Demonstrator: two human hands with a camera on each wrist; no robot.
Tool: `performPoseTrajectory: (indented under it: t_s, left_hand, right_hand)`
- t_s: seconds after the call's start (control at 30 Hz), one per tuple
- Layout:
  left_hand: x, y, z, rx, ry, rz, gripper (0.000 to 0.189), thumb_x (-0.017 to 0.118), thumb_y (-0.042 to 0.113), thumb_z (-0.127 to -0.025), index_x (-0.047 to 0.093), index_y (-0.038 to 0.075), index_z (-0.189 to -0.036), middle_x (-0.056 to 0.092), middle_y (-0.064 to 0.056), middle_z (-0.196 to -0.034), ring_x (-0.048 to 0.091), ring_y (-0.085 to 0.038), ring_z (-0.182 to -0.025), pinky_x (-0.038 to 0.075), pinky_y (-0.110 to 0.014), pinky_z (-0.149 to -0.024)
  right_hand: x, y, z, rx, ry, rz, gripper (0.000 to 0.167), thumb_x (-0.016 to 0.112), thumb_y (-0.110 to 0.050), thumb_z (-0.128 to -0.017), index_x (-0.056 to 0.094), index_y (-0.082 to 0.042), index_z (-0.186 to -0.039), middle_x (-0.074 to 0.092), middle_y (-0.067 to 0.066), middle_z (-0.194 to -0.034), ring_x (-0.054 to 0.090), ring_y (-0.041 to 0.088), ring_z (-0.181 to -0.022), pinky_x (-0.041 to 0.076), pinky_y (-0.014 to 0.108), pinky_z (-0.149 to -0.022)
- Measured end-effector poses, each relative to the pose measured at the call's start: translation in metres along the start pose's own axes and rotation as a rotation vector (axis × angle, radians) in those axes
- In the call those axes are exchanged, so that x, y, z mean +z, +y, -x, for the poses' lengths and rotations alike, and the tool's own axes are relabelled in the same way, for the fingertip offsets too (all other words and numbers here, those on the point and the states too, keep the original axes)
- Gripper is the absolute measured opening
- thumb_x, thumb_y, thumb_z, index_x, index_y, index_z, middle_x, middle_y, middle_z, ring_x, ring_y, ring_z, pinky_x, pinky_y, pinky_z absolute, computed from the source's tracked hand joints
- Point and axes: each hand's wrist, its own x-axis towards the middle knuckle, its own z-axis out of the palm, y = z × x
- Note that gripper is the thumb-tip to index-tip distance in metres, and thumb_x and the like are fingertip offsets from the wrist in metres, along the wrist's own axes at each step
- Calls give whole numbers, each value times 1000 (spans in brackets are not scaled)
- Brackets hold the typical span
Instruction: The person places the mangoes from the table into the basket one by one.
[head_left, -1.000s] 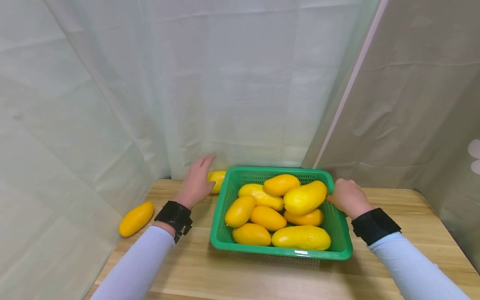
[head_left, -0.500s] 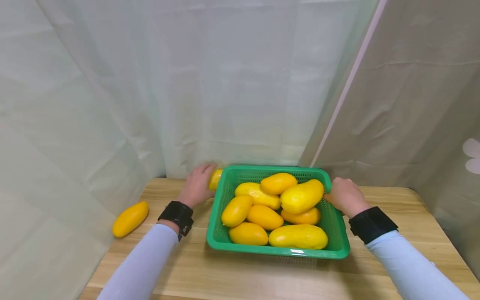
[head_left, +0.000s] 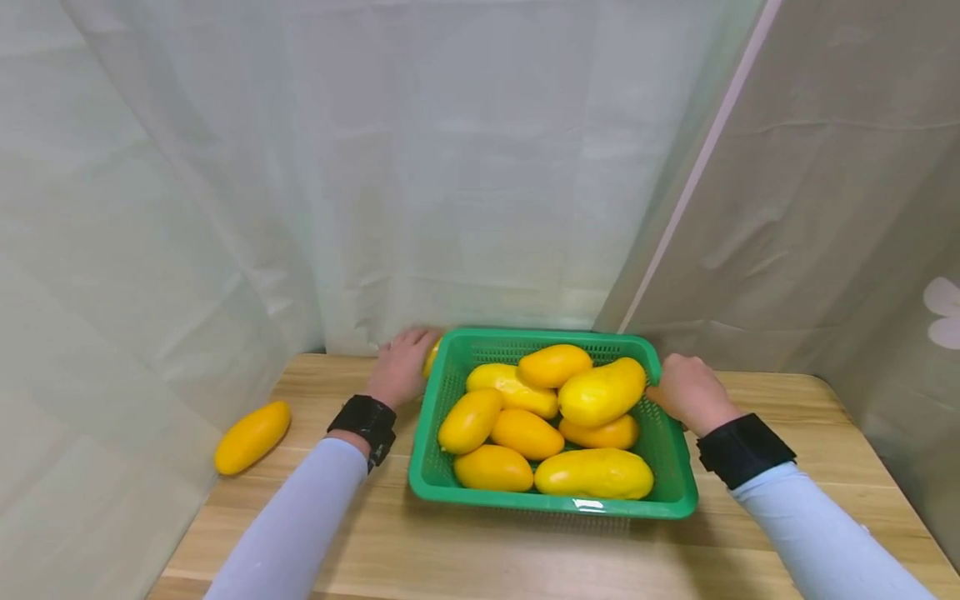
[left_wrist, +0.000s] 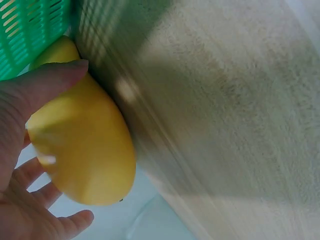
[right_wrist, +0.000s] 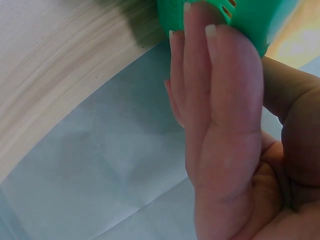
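Note:
Behind the left end of a green plastic basket (head_left: pixel 555 507), my left hand (head_left: pixel 402 367) holds a yellow papaya (left_wrist: pixel 87 145) lying low by the wooden table. In the left wrist view the thumb lies across its narrower end, and the other fingers spread behind it. Most of this fruit is hidden by hand and basket in the head view. My right hand (head_left: pixel 692 393) grips the basket's right rim, thumb on one side and fingers on the outside. Inside lie several mangoes (head_left: pixel 471 421) and longer papayas (head_left: pixel 594 473), one papaya (head_left: pixel 602 392) resting on top.
A single orange-yellow mango (head_left: pixel 252 437) lies at the table's left edge. Pale curtains (head_left: pixel 465 167) hang right behind the wooden table (head_left: pixel 795 467) and along both sides.
My left hand has moved from above the papaya down onto it, fingers closing round it behind the basket. The right hand keeps its grip on the rim. The view has shifted slightly.

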Motion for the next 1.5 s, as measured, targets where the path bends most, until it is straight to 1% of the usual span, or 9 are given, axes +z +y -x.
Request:
performPoseTrajectory:
  t_s: [0.13,0.3,0.53,0.77,0.9,1.0,1.17,1.33,1.5]
  left_hand:
    - [1,1,1,-19,-15,-11,65,66,30,-85,37,20,-142,37,-7,-146,31,-33,-136,28,-68,-101]
    - [1,2,2,-43,-24,18,60,61,24,-89,36,20,-143,36,-8,-147,30,-32,-137,29,-69,-99]
    - [4,0,5,-57,-8,37,53,56,13,-90,39,15,-140,42,-13,-141,37,-34,-131,37,-56,-101]
    - [-2,2,11,-100,-47,49,64,66,22,-83,38,12,-140,43,-16,-138,43,-37,-125,38,-57,-100]
    - [-1,1,15,-123,-55,49,65,71,23,-79,43,11,-136,47,-15,-131,48,-34,-116,43,-52,-94]
    - [2,-1,20,-140,-38,55,60,72,24,-76,48,12,-129,53,-13,-118,51,-29,-101,46,-45,-83]
    - [5,-2,27,-183,-35,64,53,73,27,-73,52,11,-119,54,-11,-100,51,-25,-85,44,-38,-72]
    - [2,-5,32,-193,-41,96,58,75,33,-70,52,7,-117,54,-11,-96,51,-27,-86,43,-37,-71]
    - [-6,-11,38,-201,-18,146,67,81,22,-61,50,7,-119,54,-11,-95,52,-26,-85,44,-37,-73]
  right_hand:
    - [-1,-1,1,-4,7,-1,24,61,-19,-87,58,4,-83,57,13,-67,57,19,-46,47,25,-41]
    - [-1,-2,1,-4,6,4,24,61,-19,-87,58,4,-82,57,12,-66,56,18,-46,47,25,-41]
    - [-1,-3,1,-9,17,18,24,61,-19,-86,58,3,-80,56,12,-66,56,19,-47,47,25,-43]
    - [-2,-2,1,-7,18,19,24,61,-19,-86,58,4,-80,56,12,-65,56,19,-48,47,25,-43]
    - [-2,-3,2,-9,19,17,24,61,-19,-86,58,4,-80,56,12,-65,56,19,-48,47,25,-43]
    - [-1,-2,2,-8,16,15,24,61,-19,-87,58,4,-81,56,12,-65,56,19,-47,47,25,-43]
    - [-1,-1,1,-10,17,22,24,62,-19,-87,58,4,-83,56,12,-66,56,19,-49,47,25,-44]
    - [0,-1,0,-28,35,40,24,63,-19,-86,58,4,-82,56,11,-66,56,19,-52,47,26,-47]
    - [-1,0,0,-28,34,45,24,63,-19,-86,58,4,-81,55,11,-66,55,20,-53,47,26,-47]
